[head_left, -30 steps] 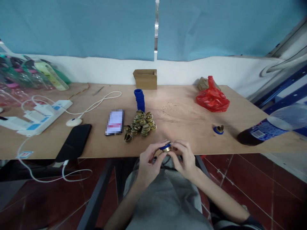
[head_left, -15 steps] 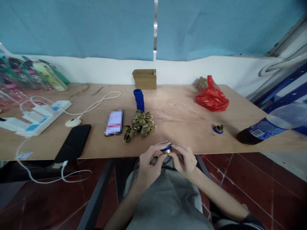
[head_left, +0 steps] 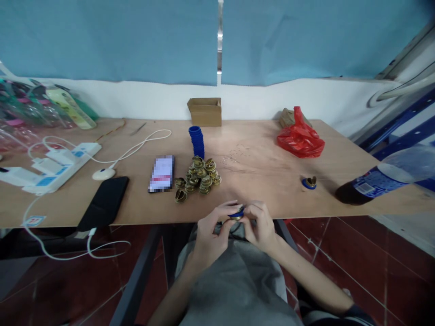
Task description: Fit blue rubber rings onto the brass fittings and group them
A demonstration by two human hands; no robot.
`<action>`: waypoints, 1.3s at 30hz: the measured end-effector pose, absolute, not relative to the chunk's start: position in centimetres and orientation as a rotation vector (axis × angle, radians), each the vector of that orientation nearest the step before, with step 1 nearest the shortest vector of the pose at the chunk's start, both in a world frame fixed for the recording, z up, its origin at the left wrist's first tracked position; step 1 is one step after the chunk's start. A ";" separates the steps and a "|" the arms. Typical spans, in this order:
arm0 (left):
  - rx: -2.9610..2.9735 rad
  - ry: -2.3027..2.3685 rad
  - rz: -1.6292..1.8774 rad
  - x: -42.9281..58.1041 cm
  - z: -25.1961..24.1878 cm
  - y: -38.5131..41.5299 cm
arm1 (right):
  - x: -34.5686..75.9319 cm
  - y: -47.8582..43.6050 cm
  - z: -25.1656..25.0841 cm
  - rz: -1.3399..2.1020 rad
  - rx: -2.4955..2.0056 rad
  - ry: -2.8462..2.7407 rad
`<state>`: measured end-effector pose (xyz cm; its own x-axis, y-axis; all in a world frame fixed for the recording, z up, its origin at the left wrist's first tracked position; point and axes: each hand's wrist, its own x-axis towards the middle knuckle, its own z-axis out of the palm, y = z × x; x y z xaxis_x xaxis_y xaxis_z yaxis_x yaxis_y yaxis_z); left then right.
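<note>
Both of my hands meet at the near edge of the wooden table (head_left: pixel 258 181). My left hand (head_left: pixel 210 231) and my right hand (head_left: pixel 260 226) pinch a small blue ring with a brass fitting (head_left: pixel 235 213) between their fingertips. A pile of brass fittings (head_left: pixel 199 179) lies just beyond my hands. Behind it stands a stack of blue rings (head_left: pixel 197 141). One joined blue-and-brass piece (head_left: pixel 309 182) rests alone to the right.
A phone (head_left: pixel 162 173), a black phone (head_left: pixel 104 201) on a white cable, power strips (head_left: pixel 50 165) and a white puck (head_left: pixel 103 173) lie left. A cardboard box (head_left: pixel 204 111) and red bag (head_left: pixel 299 138) sit at the back. A cola bottle (head_left: pixel 380 176) lies right.
My hands have sunk slightly toward my lap and closed tighter round the blue-and-brass piece, which now shows less between the fingers.
</note>
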<state>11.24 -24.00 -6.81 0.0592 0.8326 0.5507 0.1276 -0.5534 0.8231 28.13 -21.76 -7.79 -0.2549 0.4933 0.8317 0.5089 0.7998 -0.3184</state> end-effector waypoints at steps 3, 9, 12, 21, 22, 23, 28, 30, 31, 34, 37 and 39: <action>1.749 0.989 1.547 11.2 -6.9 -24.0 | 28.3 -21.7 -7.8 0.003 -0.799 -1.901; 1.785 0.950 1.578 11.6 -7.4 -23.8 | 28.4 -21.4 -7.6 0.032 -0.751 -1.966; 1.871 0.949 1.646 11.8 -7.7 -23.5 | 28.3 -21.5 -7.8 0.040 -0.768 -1.948; 2.217 1.077 1.718 11.4 -8.3 -22.9 | 28.4 -21.8 -8.2 -0.177 -0.686 -1.979; 2.232 1.099 1.705 11.4 -8.3 -22.9 | 28.4 -21.8 -8.2 -0.191 -0.689 -1.984; 2.240 1.122 1.694 11.4 -8.4 -22.9 | 28.4 -21.8 -8.2 -0.198 -0.697 -1.987; 2.153 1.224 1.614 11.3 -8.7 -22.9 | 28.2 -21.7 -8.1 -0.165 -0.722 -1.980; 2.091 1.273 1.561 11.3 -9.0 -23.0 | 28.1 -21.8 -7.9 -0.116 -0.736 -1.970; 2.063 1.294 1.542 11.3 -9.1 -23.0 | 28.1 -21.9 -7.9 -0.090 -0.742 -1.967; 2.005 1.337 1.523 11.4 -9.1 -23.0 | 28.0 -22.0 -7.6 -0.049 -0.754 -1.975; 1.966 1.366 1.552 11.5 -9.1 -23.0 | 27.9 -22.0 -7.5 -0.006 -0.764 -1.990; 1.951 1.384 1.581 11.5 -9.0 -22.9 | 27.8 -21.8 -7.6 0.060 -0.800 -1.966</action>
<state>11.46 -22.94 -9.02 -0.0543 0.7939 0.6057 0.4951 -0.5054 0.7067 27.83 -21.85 -7.58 -0.3087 0.5560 0.7717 0.5077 0.7824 -0.3606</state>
